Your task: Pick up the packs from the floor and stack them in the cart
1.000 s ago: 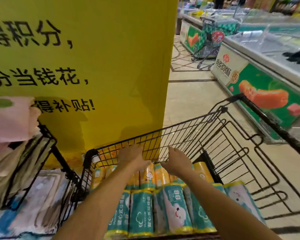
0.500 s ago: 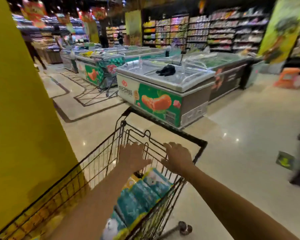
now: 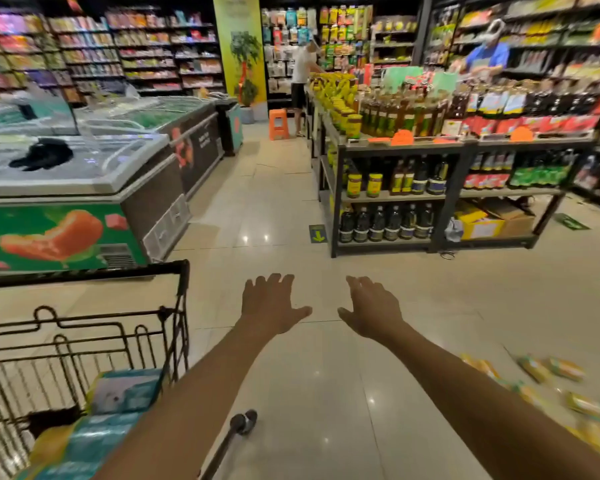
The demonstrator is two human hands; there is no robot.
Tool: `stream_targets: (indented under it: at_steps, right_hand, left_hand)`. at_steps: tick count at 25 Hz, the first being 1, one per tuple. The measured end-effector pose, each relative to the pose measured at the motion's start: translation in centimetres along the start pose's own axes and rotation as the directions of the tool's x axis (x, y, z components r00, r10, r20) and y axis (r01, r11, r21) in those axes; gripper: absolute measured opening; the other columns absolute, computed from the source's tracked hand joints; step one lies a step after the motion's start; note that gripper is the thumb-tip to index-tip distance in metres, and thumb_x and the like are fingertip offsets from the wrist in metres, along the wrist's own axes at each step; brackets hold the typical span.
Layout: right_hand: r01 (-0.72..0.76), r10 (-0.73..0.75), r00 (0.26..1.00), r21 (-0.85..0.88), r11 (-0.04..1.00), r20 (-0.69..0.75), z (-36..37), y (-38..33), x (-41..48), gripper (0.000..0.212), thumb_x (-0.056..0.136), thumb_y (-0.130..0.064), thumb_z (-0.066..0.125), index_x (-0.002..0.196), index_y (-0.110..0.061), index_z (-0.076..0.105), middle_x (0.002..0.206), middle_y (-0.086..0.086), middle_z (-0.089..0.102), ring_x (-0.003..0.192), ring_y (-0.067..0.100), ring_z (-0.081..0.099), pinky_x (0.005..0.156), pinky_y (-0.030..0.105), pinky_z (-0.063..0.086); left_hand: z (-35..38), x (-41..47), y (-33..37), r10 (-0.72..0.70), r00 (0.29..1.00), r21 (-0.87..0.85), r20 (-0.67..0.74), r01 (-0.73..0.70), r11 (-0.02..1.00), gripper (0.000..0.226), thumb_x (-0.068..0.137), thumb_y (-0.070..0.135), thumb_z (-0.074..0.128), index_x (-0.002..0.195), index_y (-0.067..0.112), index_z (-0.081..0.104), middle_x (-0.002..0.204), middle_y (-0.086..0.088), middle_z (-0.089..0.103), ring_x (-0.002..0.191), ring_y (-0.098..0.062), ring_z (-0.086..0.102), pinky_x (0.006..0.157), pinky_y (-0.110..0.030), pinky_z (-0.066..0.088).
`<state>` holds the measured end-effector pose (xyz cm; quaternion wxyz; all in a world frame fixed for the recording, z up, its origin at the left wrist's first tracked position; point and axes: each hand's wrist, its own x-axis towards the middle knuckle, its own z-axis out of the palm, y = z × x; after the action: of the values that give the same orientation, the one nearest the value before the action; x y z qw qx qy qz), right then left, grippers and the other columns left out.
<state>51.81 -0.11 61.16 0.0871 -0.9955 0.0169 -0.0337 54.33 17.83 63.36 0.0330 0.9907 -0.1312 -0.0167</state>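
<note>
Both left hand (image 3: 270,306) and right hand (image 3: 373,308) spread wide, grips empty

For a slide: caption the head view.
Open left hand and right hand reach forward; cart at left, packs strewn on floor right.

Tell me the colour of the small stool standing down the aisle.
Orange. The stool shows in the head view, the only one here.
</note>
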Motion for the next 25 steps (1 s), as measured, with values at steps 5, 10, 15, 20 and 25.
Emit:
stream_targets:
  at_steps: [5,10,15,20,25]
  right_hand:
    - [-0.297,0.298,0.954,-0.018,0.955,0.039,0.4,14.4,-7.1,0.066,0.092,-0.045,0.049,0.146,-0.016,0.025,0.14,0.008,0.041,0.122,0.028,0.046,0.093,0.036,0.043]
    - [-0.495,0.496,0.866,-0.026,0.868,0.062,0.9,28.4,-10.9,0.064,0.093,-0.047,0.046,0.144,-0.016,0.026,0.14,0.008,0.038,0.122,0.027,0.046,0.09,0.034,0.044]
    - [-0.661,0.655,0.746,0.009,0.751,0.122,1.3,42.9,-14.6,0.059,0.091,-0.046,0.049,0.141,-0.019,0.031,0.136,0.007,0.043,0.12,0.026,0.048,0.088,0.035,0.044]
    - [-0.787,0.771,0.599,-0.02,0.617,0.218,2.9,53.4,-17.0,0.056,0.093,-0.044,0.048,0.14,-0.016,0.033,0.138,0.007,0.041,0.122,0.026,0.048,0.086,0.035,0.046]
    - [-0.794,0.774,0.57,-0.055,0.605,0.276,6.4,64.0,-12.3,0.059,0.093,-0.044,0.047,0.142,-0.014,0.032,0.136,0.009,0.044,0.12,0.028,0.05,0.084,0.037,0.047]
  left_hand:
    - [3.6,2.0,13.6,0.243,0.964,0.013,0.106,-0.246,0.969,0.079,0.085,0.068,0.045,0.148,0.024,0.025,0.15,-0.003,0.034,0.134,-0.025,0.035,0.111,-0.041,0.026]
    - [6.8,5.4,27.4,0.388,0.908,0.042,0.156,-0.399,0.916,0.079,0.085,0.068,0.045,0.147,0.023,0.027,0.147,-0.004,0.038,0.131,-0.026,0.038,0.107,-0.041,0.029]
    - [11.3,9.4,42.1,0.468,0.853,0.06,0.232,-0.493,0.868,0.077,0.086,0.066,0.045,0.146,0.022,0.028,0.143,-0.005,0.041,0.127,-0.026,0.042,0.104,-0.039,0.031]
    - [16.5,12.8,53.0,0.563,0.763,0.108,0.318,-0.619,0.778,0.071,0.087,0.064,0.047,0.141,0.021,0.033,0.14,-0.004,0.042,0.125,-0.026,0.043,0.104,-0.039,0.03]
    - [24.2,20.6,62.0,0.581,0.71,0.091,0.398,-0.661,0.745,0.071,0.086,0.065,0.046,0.139,0.02,0.036,0.138,-0.004,0.044,0.123,-0.025,0.044,0.1,-0.038,0.034]
